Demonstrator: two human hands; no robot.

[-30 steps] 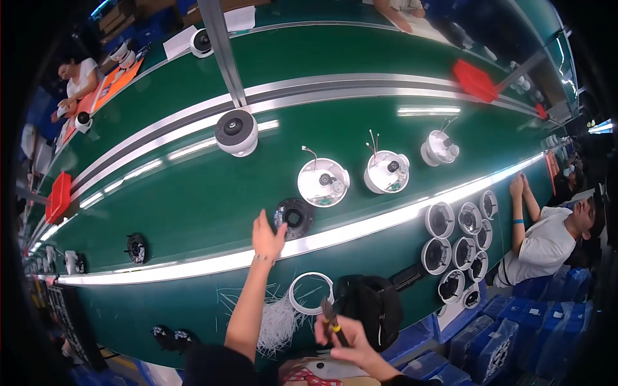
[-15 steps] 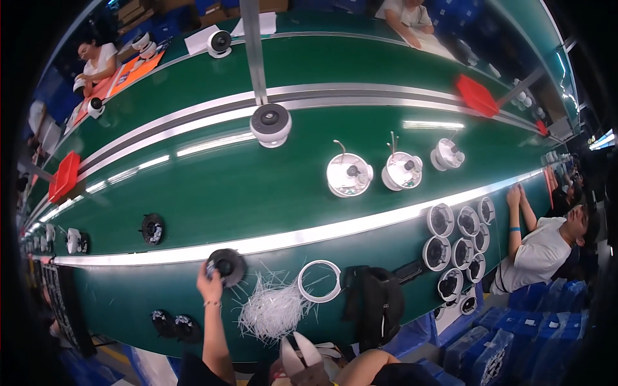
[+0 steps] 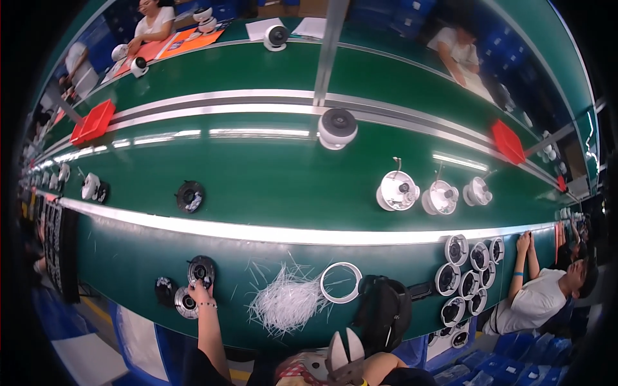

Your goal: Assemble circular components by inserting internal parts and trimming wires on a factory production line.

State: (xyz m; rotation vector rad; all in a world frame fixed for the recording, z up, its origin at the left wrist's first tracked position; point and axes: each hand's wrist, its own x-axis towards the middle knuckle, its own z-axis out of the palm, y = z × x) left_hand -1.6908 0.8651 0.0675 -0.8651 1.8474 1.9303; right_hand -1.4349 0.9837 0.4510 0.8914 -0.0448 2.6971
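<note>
At the near left of the green table, my left hand (image 3: 202, 294) grips a round black part (image 3: 202, 270) by its near edge. Close under that hand lies a round part with a silvery face (image 3: 187, 305), partly hidden by the fingers. A dark round part (image 3: 165, 291) sits just left of it. Low in the picture, a pair of cutting pliers (image 3: 345, 358) points upward with its jaws apart. My right hand (image 3: 381, 367) is beside the pliers and appears closed on them; its fingers are mostly hidden. A white ring (image 3: 341, 283) lies beyond it.
A heap of thin white strips (image 3: 288, 300) lies mid-table, beside a black bag (image 3: 384, 311). Several white rings with black inserts (image 3: 448, 278) stand at right, near a seated person (image 3: 541, 293). Open white housings (image 3: 397, 191) and another black round part (image 3: 190, 196) lie beyond the pale strip.
The view has swung, shifting the scene rightward. My left hand has brought the round black part from near the pale strip back toward the dark parts at near left. The pliers remain upright.
</note>
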